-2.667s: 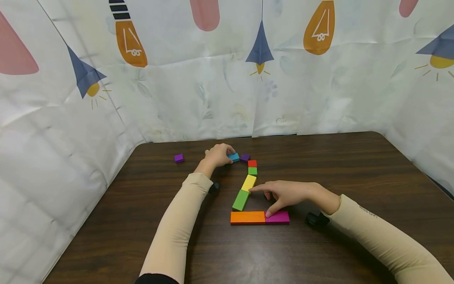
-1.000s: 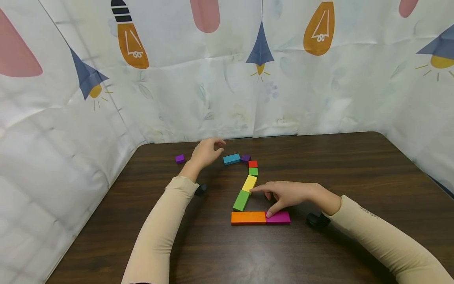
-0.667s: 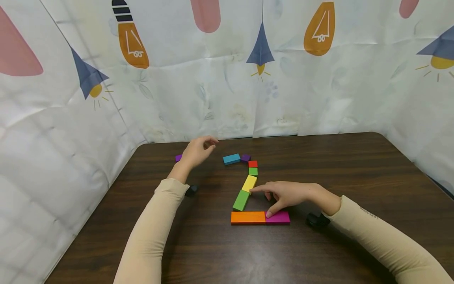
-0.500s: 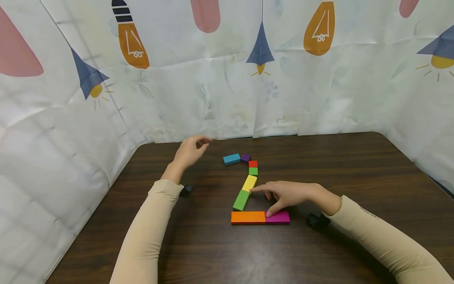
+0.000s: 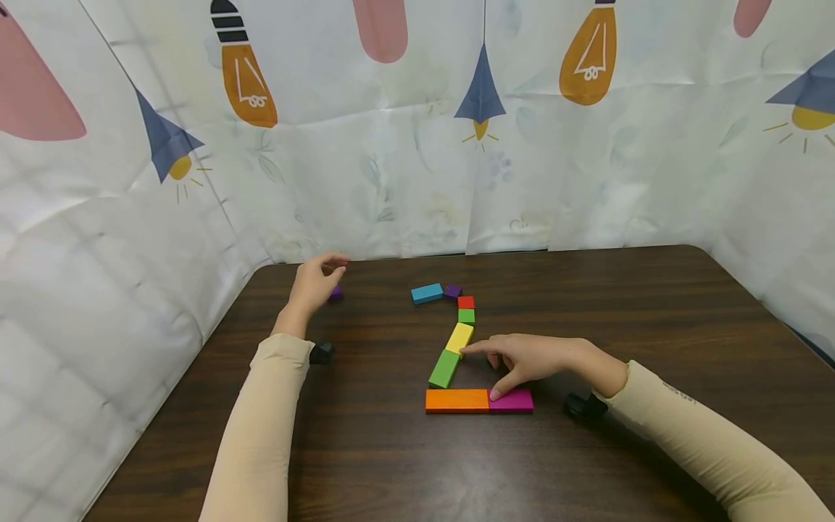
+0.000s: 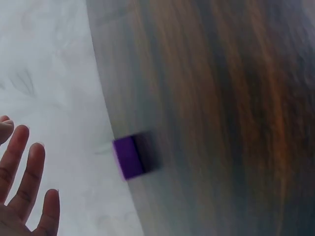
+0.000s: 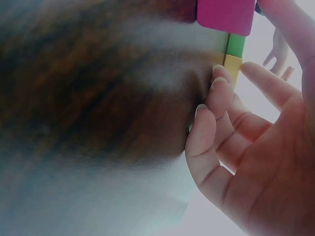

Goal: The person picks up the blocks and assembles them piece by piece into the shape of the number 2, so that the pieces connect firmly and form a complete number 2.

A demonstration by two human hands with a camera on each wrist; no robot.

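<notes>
At the far left of the table my left hand (image 5: 312, 286) hovers with relaxed fingers and holds nothing. It partly covers a small purple block (image 5: 335, 292) in the head view; the left wrist view shows that purple block (image 6: 129, 157) whole, apart from the fingers. My right hand (image 5: 531, 357) rests its index fingertip at the edge of a yellow block (image 5: 459, 337), its thumb on a magenta block (image 5: 512, 401). An orange block (image 5: 457, 401) abuts the magenta one. A long green block (image 5: 444, 369) links the yellow block down toward the orange one.
Above the yellow block, the line goes on with a small green block (image 5: 466, 316), a red block (image 5: 466, 301), a dark purple block (image 5: 453, 291) and a blue block (image 5: 427, 293). A patterned cloth (image 5: 417, 181) hangs behind the dark wooden table (image 5: 620, 304).
My left hand has let go of the blue block and moved left, toward the lone purple block. The right hand keeps its place on the yellow and magenta blocks.
</notes>
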